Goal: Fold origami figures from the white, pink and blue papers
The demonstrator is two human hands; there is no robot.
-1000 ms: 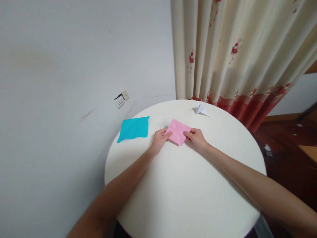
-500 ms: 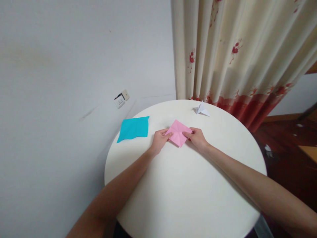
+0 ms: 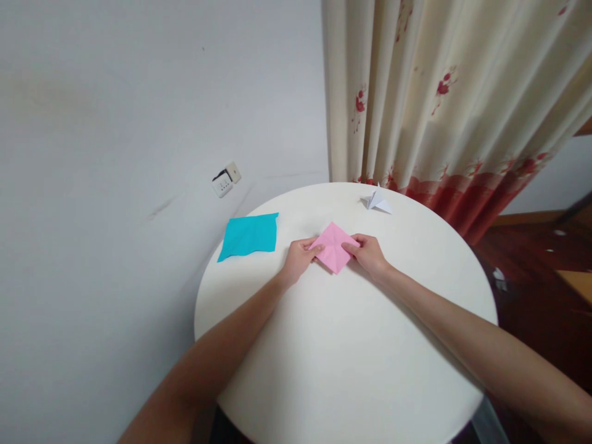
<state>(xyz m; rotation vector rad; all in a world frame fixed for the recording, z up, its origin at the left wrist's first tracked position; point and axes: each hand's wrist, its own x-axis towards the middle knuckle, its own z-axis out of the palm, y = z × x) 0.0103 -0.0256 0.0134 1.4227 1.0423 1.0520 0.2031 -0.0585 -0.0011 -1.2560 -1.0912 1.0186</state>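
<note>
My forearms reach out from the near edge across the round white worktop point(image 3: 351, 370), and both hands meet at a pink paper point(image 3: 333, 246) lying flat on it. My left hand point(image 3: 300, 258) pinches the paper's left corner, thumb on top and fingers curled beneath and beside it. My right hand point(image 3: 367, 253) pinches the right corner the same way. The two hands sit apart with the pink paper between them, each clamped on its own corner. The paper lies as a diamond, one point toward me and one away, with creases running out from its middle.

To the left of my left hand, a little farther off, a blue paper point(image 3: 250, 235) lies flat near the worktop's edge. Beyond my right hand, at the far rim, stands a small white folded paper crane point(image 3: 376, 201). Behind it hangs a cream curtain point(image 3: 439, 98) with red flowers, and on the wall past the blue paper sits a wall socket point(image 3: 226, 181).
</note>
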